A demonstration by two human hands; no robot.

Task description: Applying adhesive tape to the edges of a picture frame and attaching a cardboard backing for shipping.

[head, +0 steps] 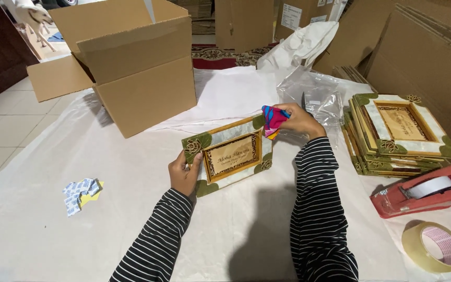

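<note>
Ahead to your left stands an open brown cardboard box (131,68), flaps spread wide. Along the back lean flattened brown cartons (244,21), one with a white rectangular label (291,15). To your right rest more flat cardboard sheets (429,57). A clear plastic bag (314,94) lies crumpled past the frames. By your left elbow sit small white-and-blue sachets (79,190), possibly desiccant packets.

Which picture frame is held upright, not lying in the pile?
The frame between the left hand and right hand; the others lie flat in the stack at the right.
</note>
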